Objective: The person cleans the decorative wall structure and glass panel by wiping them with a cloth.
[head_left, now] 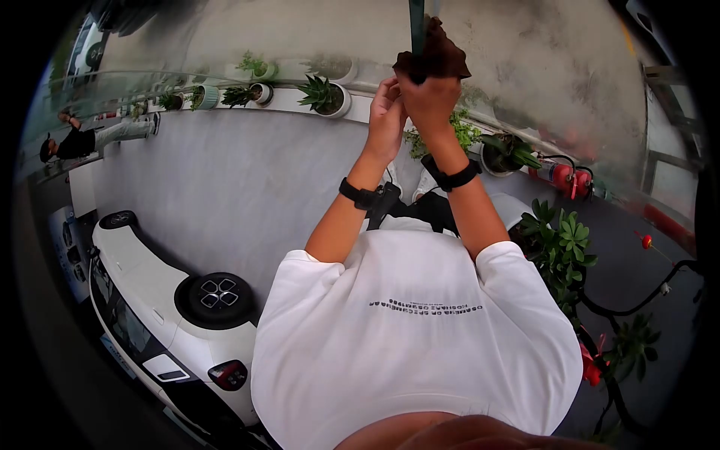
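A dark brown cloth [442, 58] is bunched at the top centre, in my right hand [431, 103], whose fingers are closed round it. Against the cloth, a narrow dark green strip or handle [417, 26] runs up out of view; its lower end is hidden. My left hand [386, 124] is just left of the right hand, close against it, with its fingers loosely bent and nothing visible in them. Both wrists wear black bands. Behind the hands is a glass panel [525, 67] with potted plants along its base.
A potted succulent [321, 96] and other pots line the ledge. Red fire extinguishers [566, 178] stand at the right, near a leafy plant [562, 244]. At the lower left is a white car [142, 296]. A person [82, 141] in dark top stands far left.
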A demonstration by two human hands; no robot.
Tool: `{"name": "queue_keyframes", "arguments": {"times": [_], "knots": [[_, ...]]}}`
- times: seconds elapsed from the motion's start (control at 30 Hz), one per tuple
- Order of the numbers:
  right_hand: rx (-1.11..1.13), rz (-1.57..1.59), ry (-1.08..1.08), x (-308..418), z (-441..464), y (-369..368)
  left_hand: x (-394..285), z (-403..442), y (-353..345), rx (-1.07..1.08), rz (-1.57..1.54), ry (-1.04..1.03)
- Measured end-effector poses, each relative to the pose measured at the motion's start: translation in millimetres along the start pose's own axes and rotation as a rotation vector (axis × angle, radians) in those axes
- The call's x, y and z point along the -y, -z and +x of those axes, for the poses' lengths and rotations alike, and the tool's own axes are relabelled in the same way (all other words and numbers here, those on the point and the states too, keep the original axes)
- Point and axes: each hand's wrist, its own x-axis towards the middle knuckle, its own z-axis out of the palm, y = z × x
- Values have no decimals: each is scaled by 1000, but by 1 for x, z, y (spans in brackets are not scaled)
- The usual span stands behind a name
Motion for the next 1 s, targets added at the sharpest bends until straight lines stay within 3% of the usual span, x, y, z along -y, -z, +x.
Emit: {"name": "queue_keyframes", "arguments": {"times": [0.23, 0.3, 0.37, 0.43, 0.47, 0.63, 0.7, 0.73, 0.83, 0.97, 1.0], "knots": [[86, -69, -116, 4, -8, 7, 2, 3, 11, 114, 6, 103], [153, -114, -140, -4, -17, 6, 1, 11, 19, 135, 58, 402], [335, -218, -321, -10, -21, 8, -6, 13, 25, 164, 71, 459], [356, -234, -386, 0, -14, 10, -14, 17, 40, 417, 127, 732], [384, -244, -456, 7, -9, 12, -20, 18, 44, 465, 175, 763], [117, -116, -350, 74, 40, 35, -79, 14, 57, 714, 247, 640], [35, 181, -328, 120, 69, 38, -97, 16, 69, 849, 169, 514], [-120, 113, -283, 126, 76, 37, -104, 19, 73, 864, 152, 563], [-189, -103, -281, 129, 66, 23, -122, 15, 84, 869, 139, 568], [55, -105, -725, 79, -12, 8, -116, 21, 105, 856, 152, 541], [99, -23, -813, 61, -39, 10, -110, 24, 115, 857, 284, 397]]}}
